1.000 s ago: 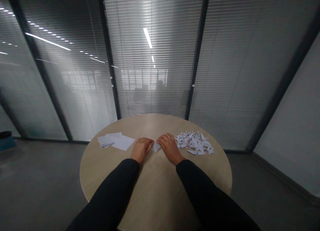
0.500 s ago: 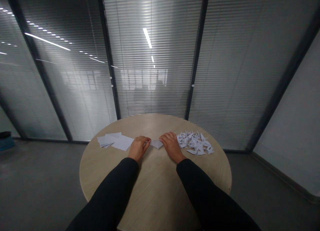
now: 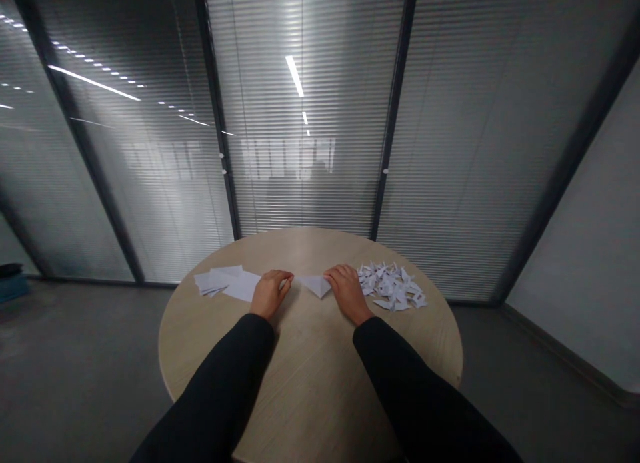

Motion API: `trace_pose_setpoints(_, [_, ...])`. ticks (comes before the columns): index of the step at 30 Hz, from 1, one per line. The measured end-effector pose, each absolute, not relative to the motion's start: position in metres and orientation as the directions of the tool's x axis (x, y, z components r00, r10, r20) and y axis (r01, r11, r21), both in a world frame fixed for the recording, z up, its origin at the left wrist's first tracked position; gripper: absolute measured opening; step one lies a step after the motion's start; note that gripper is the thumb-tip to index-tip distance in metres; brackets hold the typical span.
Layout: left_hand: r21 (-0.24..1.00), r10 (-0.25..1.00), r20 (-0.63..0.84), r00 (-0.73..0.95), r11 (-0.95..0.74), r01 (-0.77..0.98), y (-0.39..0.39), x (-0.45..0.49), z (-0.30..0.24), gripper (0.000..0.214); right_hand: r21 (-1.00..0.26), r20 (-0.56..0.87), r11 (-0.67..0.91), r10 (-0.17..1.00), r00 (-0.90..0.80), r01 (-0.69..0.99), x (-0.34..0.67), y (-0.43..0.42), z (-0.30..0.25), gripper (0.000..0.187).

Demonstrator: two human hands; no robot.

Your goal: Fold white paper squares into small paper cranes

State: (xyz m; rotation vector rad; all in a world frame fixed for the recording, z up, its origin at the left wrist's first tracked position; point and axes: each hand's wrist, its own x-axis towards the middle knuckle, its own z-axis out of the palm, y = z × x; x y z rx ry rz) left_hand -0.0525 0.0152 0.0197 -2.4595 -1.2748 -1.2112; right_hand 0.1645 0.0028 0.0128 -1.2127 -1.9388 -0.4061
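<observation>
A small white folded paper triangle (image 3: 315,284) lies flat on the round wooden table (image 3: 310,383), between my two hands. My left hand (image 3: 269,293) rests on the table just left of it, fingers curled and pressed down at the paper's left tip. My right hand (image 3: 346,291) lies on the paper's right end, fingers bent and pressing on it. Both arms wear black sleeves.
A loose stack of flat white paper sheets (image 3: 227,282) lies left of my left hand. A heap of several small folded white paper pieces (image 3: 391,286) lies right of my right hand. Glass walls with blinds (image 3: 305,116) stand behind the table.
My hands have moved apart, the left one sliding left. The paper between them now shows wider and flatter, as a long triangle.
</observation>
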Motion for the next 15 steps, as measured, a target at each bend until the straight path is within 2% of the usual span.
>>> trace_pose_setpoints(15, [0.309, 0.662, 0.724, 0.195, -0.564, 0.766, 0.0221, -0.0604, 0.0146, 0.023, -0.277, 0.774, 0.496, 0.623, -0.115, 0.823, 0.1663, 0.0084, 0.0074, 0.024])
